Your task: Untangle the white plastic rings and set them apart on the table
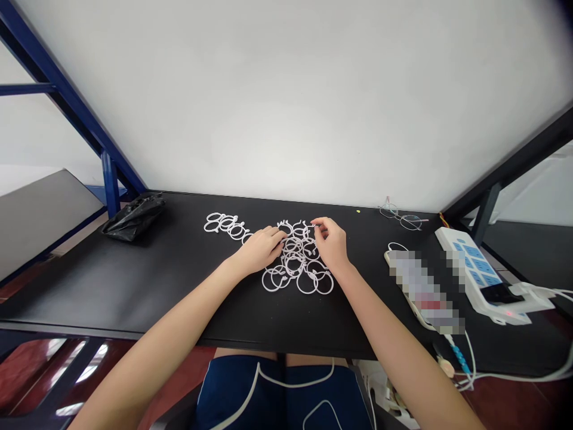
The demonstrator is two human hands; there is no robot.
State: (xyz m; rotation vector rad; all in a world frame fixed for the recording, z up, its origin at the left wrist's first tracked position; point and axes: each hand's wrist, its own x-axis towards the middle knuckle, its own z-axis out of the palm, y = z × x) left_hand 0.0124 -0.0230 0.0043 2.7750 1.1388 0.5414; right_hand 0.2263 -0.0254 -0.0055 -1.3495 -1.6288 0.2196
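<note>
A loose pile of thin white rings (pixel 293 266), some with small knobs at their ends, lies on the black desk between my hands. My left hand (pixel 262 248) rests at the pile's left edge, its fingers bent together over the rings; whatever they grip is hidden. On the far right side of the pile, my right hand (pixel 331 242) has thumb and fingertips closed at the edge of a white ring (pixel 310 232). A row of linked or overlapping white rings (pixel 227 223) stretches away to the left, partly behind my left hand.
A black plastic bag (pixel 134 216) lies at the desk's far left. Eyeglasses (pixel 403 220) sit near the wall at right. Closer in are a phone (pixel 421 292) with a cable plugged in and a white power strip (pixel 481 275). White cables (pixel 514 377) cross the right front edge.
</note>
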